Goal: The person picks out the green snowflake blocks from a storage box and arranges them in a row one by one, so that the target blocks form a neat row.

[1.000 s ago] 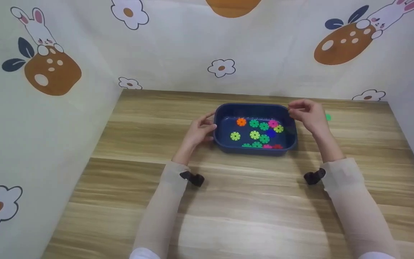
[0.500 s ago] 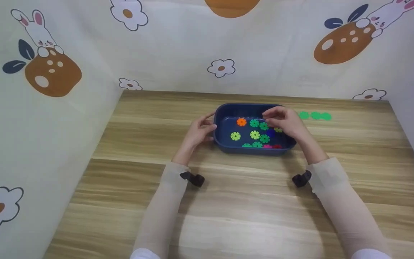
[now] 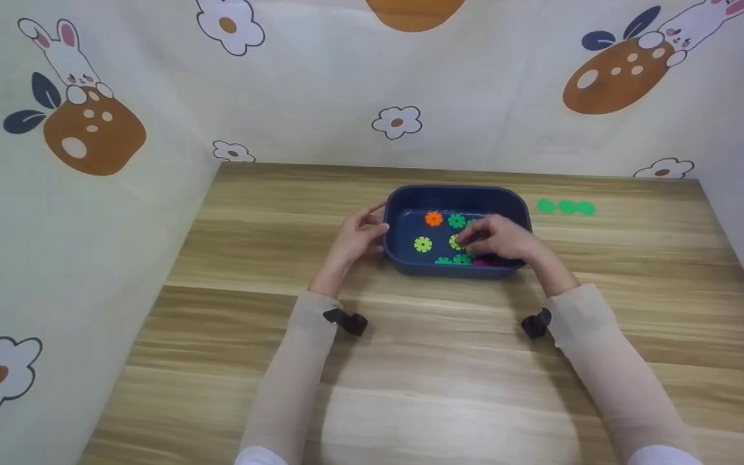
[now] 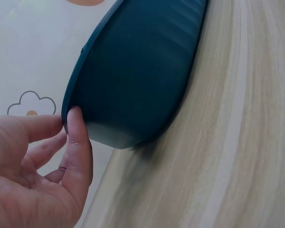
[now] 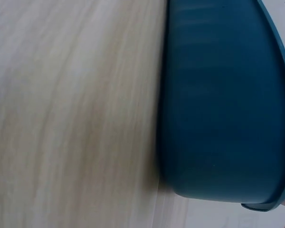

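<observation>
"Blue plastic tub (image 3: 453, 270), sitting on the counter (image 3: 443, 361); clock centred on it, head view. Left side?"

"Left hand (image 3: 354, 236) at nine, outside. Fingers clamped on the rim; left wrist view has one tip against the outer wall."

"Right hand (image 3: 500, 237)?"

"Inside, wrist crossing the rim between three and four. Fingers bent, tips at the yellow-green disc (image 3: 454, 241) near the centre. Pinching or only touching, can't tell; right wrist view is mostly tub wall."

"Other pieces inside?"

"Orange disc (image 3: 433, 219) at ten, green disc (image 3: 456, 221) at twelve, second yellow-green disc (image 3: 422, 244) at eight, more green discs (image 3: 461, 259) at six by the wall. Three o'clock is mostly hidden by the hand."

"Outside?"

"Three loose green discs (image 3: 566, 206) in a row on the counter, between two and three. Outer two look touching."

"What changed?"

"Right hand only. A second ago it was by the rim at two; half a second ago, over the pieces on that side; now it's further in, towards the centre. Tub and left hand haven't shifted."

"Meaning?"

"My read: the work's among the discs in the tub now, left hand just steadying. That disc doesn't look lifted."
</observation>
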Tool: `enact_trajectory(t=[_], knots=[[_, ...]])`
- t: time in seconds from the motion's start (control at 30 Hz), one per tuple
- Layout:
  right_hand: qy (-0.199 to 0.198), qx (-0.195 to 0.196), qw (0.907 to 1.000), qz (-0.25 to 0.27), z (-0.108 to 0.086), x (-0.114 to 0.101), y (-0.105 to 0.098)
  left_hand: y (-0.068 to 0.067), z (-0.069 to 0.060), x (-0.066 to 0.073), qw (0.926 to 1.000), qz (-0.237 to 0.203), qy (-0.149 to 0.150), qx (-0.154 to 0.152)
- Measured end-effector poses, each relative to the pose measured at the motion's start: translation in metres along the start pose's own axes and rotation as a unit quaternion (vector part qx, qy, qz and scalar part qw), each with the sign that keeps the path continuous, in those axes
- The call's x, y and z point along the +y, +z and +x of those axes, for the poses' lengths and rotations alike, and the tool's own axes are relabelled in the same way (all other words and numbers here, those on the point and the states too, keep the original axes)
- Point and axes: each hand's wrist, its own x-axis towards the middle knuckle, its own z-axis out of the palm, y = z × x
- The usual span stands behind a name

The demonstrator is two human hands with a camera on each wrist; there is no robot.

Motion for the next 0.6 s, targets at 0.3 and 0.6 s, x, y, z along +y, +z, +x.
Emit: enact_trajectory(t=[0.3, 0.6], knots=[[-0.025, -0.095, 0.9950, -0.016, 0.0019, 0.0032, 0.0025, -0.0001, 0.0006, 0.0005, 1.0000, 0.005, -0.006, -0.002], [-0.017, -0.153, 0.9881, -0.002, 0.0032, 0.0050, 0.0058, 0.0011, 0.0010, -0.0001, 1.0000, -0.004, -0.008, -0.001]])
